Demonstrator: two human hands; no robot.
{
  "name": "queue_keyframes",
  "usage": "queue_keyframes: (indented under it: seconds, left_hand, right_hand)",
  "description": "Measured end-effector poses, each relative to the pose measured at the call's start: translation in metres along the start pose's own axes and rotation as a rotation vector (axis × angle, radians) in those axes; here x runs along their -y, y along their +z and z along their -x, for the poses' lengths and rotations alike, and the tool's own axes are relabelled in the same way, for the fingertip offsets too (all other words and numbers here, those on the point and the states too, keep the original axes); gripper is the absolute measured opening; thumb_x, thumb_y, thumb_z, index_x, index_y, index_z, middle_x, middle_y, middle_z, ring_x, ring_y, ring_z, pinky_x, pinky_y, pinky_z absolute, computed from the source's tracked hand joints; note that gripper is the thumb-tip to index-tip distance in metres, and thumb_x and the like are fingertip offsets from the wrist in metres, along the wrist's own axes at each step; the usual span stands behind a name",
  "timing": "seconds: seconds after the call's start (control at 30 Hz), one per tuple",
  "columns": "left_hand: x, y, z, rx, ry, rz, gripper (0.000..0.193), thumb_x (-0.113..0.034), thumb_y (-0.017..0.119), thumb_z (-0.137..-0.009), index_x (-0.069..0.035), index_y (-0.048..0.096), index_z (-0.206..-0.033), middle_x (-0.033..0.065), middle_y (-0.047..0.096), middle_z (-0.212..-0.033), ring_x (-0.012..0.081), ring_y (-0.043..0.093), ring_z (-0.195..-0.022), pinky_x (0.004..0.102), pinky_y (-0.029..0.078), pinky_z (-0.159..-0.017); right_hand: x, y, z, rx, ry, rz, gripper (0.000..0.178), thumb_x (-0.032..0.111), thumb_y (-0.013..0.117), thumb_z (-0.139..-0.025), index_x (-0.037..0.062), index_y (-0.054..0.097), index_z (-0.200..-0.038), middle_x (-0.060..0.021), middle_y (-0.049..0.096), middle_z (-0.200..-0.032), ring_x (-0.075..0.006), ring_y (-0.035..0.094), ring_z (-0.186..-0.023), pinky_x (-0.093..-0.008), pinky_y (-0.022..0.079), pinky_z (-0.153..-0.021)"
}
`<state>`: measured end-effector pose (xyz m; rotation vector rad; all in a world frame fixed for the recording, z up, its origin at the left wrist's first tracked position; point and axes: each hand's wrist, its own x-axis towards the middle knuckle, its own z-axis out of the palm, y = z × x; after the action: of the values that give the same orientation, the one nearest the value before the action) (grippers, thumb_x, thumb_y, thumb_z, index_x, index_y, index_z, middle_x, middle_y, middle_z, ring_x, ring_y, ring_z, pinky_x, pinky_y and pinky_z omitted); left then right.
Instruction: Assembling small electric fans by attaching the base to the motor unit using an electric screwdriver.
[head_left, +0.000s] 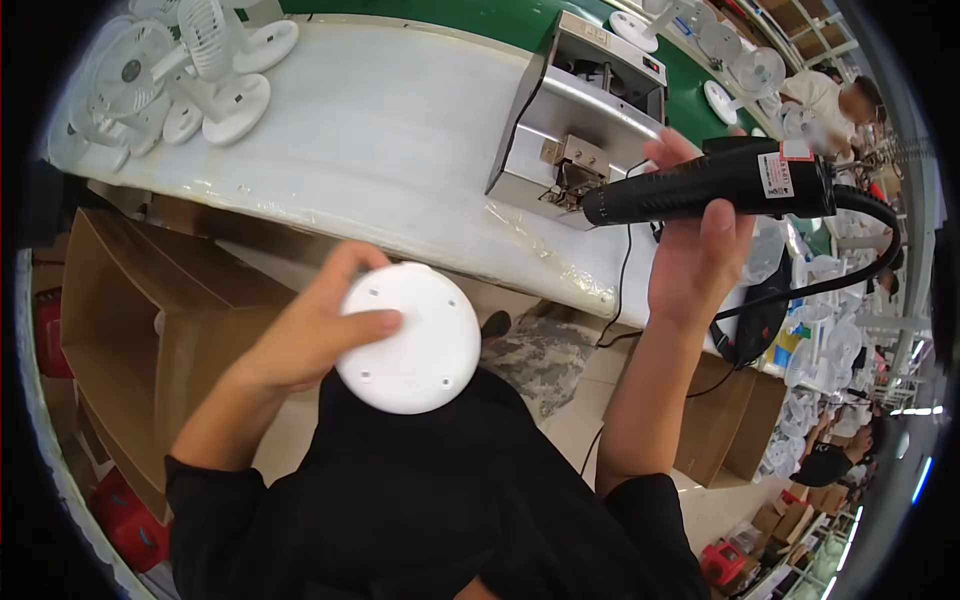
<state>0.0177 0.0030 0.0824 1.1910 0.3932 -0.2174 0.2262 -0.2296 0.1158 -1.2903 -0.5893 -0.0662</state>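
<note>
My left hand (315, 335) is closed on the edge of a round white fan base (425, 345), its thumb lying across the face. Small rectangular marks sit near the rim of that flat face, which is turned toward me above my lap. In my right hand (695, 260) is a black electric screwdriver (690, 190), held sideways with thumb on the near side and fingers behind. Its narrower end points left, close to the front of a metal screw feeder (590, 130) on the bench. A thick black cable (885, 245) leaves the other end and curves down.
White desk fans (225, 95) crowd the far left of the white-covered bench (380, 130). More fans (755, 75) stand beyond the feeder on a green surface. An open cardboard box (150, 340) sits below left, another box (730, 430) below right. Other people work along the right.
</note>
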Motion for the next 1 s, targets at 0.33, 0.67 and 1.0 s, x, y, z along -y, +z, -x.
queue_keyframes:
  seconds: [0.33, 0.67, 1.0]
  left_hand:
    - [0.072, 0.038, -0.056, -0.054, 0.351, -0.270, 0.054, -0.009, 0.059, -0.089, -0.006, 0.035, -0.137, 0.0171, 0.049, -0.125, 0.0252, 0.052, -0.108, 0.0338, 0.046, -0.091]
    - [0.075, 0.040, -0.065, -0.061, 0.244, -0.161, 0.046, -0.012, 0.057, -0.091, -0.005, 0.043, -0.134, 0.0162, 0.052, -0.125, 0.0245, 0.056, -0.105, 0.0327, 0.048, -0.088]
    - [0.069, 0.047, -0.057, -0.091, 0.285, -0.204, 0.043, -0.012, 0.056, -0.091, -0.004, 0.045, -0.132, 0.0158, 0.054, -0.125, 0.0249, 0.055, -0.107, 0.0327, 0.046, -0.092]
  right_hand:
    - [0.065, 0.003, -0.025, -0.195, -0.335, -0.003, 0.055, 0.049, 0.049, -0.091, 0.0081, 0.041, -0.127, -0.0045, 0.063, -0.087, -0.0180, 0.062, -0.068, -0.0339, 0.050, -0.069]
    - [0.047, 0.017, -0.026, -0.020, -0.231, -0.007, 0.043, 0.043, 0.054, -0.088, 0.0152, 0.047, -0.120, 0.0044, 0.052, -0.073, -0.0089, 0.051, -0.060, -0.0317, 0.044, -0.066]
    - [0.040, 0.020, -0.035, 0.046, -0.150, -0.039, 0.039, 0.042, 0.052, -0.086, 0.0135, 0.054, -0.112, 0.0040, 0.052, -0.070, -0.0082, 0.051, -0.058, -0.0305, 0.043, -0.059]
